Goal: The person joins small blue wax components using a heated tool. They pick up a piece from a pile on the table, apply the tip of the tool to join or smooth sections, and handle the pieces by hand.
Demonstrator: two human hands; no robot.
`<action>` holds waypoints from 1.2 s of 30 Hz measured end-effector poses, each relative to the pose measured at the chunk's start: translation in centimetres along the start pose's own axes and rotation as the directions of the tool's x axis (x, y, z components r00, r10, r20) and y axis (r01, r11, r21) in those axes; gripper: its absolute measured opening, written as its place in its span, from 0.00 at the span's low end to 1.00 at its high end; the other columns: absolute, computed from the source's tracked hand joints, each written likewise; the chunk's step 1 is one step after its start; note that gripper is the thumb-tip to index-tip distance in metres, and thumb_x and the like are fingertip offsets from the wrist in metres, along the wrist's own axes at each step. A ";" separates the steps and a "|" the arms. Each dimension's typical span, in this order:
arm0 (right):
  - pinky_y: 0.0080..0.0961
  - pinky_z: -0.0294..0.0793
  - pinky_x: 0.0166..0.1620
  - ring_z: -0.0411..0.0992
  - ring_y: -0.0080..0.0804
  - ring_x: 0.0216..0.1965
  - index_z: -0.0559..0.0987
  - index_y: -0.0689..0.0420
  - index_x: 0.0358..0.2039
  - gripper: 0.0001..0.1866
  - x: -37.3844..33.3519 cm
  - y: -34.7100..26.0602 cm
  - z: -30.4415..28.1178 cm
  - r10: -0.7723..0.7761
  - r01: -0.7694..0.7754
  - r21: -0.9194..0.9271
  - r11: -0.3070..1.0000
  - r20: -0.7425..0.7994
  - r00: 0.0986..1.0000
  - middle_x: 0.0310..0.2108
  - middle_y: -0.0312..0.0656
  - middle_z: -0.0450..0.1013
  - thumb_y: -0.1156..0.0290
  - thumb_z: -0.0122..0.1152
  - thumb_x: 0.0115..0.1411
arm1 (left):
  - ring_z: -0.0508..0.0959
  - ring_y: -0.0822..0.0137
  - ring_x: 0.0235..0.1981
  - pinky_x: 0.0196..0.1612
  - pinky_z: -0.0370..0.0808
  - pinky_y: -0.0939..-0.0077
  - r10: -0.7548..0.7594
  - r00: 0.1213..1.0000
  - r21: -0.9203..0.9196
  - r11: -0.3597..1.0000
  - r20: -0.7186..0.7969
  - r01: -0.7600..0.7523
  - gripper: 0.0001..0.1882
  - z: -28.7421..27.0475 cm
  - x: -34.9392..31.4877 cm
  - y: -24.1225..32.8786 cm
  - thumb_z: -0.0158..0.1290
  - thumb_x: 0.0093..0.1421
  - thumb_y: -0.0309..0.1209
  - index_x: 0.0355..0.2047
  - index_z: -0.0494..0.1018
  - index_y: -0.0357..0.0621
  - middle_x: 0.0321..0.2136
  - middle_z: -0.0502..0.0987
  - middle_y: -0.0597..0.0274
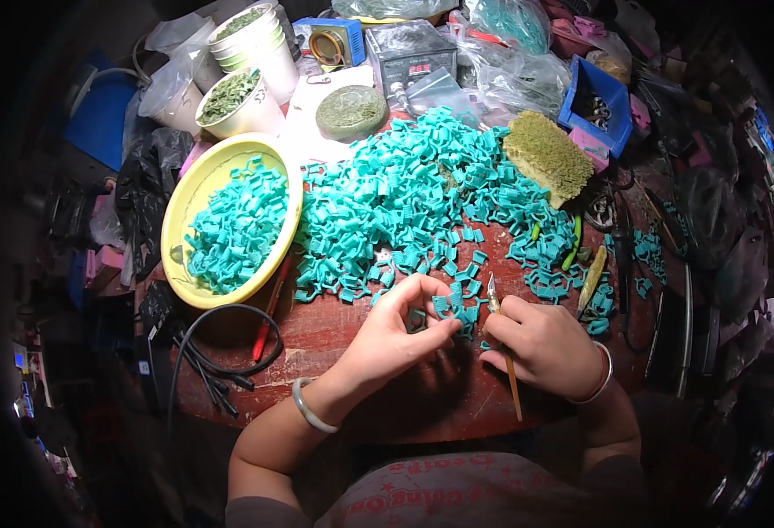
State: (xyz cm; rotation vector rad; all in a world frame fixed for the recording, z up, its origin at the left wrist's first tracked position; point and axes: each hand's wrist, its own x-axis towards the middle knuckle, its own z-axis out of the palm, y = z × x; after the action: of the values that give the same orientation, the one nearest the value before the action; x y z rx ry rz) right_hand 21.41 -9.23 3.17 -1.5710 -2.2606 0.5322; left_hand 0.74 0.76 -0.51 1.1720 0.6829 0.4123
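My left hand [407, 319] is closed by thumb and fingers around a small teal wax-like piece [444, 306] with an angular, notched shape. Just right of it, my right hand [541, 341] grips a slim pointed tool [508, 374] with a tan wooden handle and a metal tip standing up above the fingers. The tip and the teal piece are apart. A large heap of similar teal pieces [405, 176] spreads over the reddish table [387, 409] beyond both hands. More loose ones lie close around my fingertips.
Left stands a yellow bowl [176, 238] of teal pieces, near black cables [202, 352] and a red-handled tool [268, 321]. White tubs [268, 97], a round greenish block [352, 113] and a grey electric box [412, 60] stand behind. A rough yellow-green sponge [545, 158] and blue bin [611, 123] sit right.
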 end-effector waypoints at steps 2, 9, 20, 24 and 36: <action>0.40 0.71 0.29 0.73 0.46 0.29 0.72 0.56 0.35 0.15 -0.2 0.2 0.0 0.002 -0.003 0.026 1.000 0.025 1.000 0.29 0.44 0.66 0.67 0.68 0.51 | 0.70 0.83 0.31 0.33 0.68 0.87 -0.007 1.000 -0.001 1.000 0.003 0.007 0.16 0.0 0.0 0.1 0.60 0.58 0.23 0.45 0.69 0.40 0.32 0.73 0.71; 0.19 0.63 0.27 0.65 0.19 0.23 0.76 0.57 0.26 0.13 0.6 0.9 -0.7 0.210 -0.109 0.646 0.755 -0.081 0.974 0.23 0.33 0.70 0.70 0.75 0.51 | 0.75 0.79 0.33 0.30 0.72 0.84 -0.113 0.983 -0.297 0.943 0.146 0.152 0.16 -0.4 0.1 0.1 0.60 0.59 0.22 0.46 0.68 0.42 0.33 0.74 0.69; 0.12 0.62 0.31 0.65 0.10 0.27 0.74 0.56 0.30 0.12 0.8 0.3 1.1 0.440 -0.245 0.881 0.406 0.046 0.897 0.26 0.27 0.70 0.75 0.72 0.54 | 0.79 0.72 0.40 0.42 0.77 0.78 -0.046 0.956 -0.324 0.935 0.289 0.144 0.19 0.2 0.1 -0.5 0.59 0.59 0.18 0.48 0.65 0.41 0.40 0.75 0.63; 0.13 0.61 0.29 0.64 0.11 0.26 0.75 0.57 0.29 0.11 0.8 0.5 1.5 0.379 -0.155 0.830 0.536 -0.072 0.922 0.25 0.28 0.70 0.73 0.72 0.56 | 0.79 0.72 0.39 0.39 0.77 0.81 -0.068 0.958 -0.339 0.926 0.280 0.165 0.20 0.2 0.0 -0.8 0.59 0.59 0.18 0.48 0.65 0.41 0.39 0.75 0.63; 0.37 0.73 0.33 0.74 0.46 0.33 0.73 0.58 0.38 0.20 0.2 0.8 0.0 0.172 -0.170 0.026 0.985 -0.159 0.972 0.33 0.45 0.69 0.64 0.71 0.50 | 0.79 0.70 0.38 0.40 0.78 0.78 -0.034 0.996 -0.302 0.952 0.083 0.058 0.23 0.0 -0.1 0.0 0.59 0.58 0.18 0.51 0.64 0.42 0.38 0.76 0.62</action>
State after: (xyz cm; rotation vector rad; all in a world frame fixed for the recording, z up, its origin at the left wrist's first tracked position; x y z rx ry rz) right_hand 21.96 -8.77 2.82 -1.7466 -2.0121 0.4449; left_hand 0.70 0.66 -0.46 0.8732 0.5556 0.4144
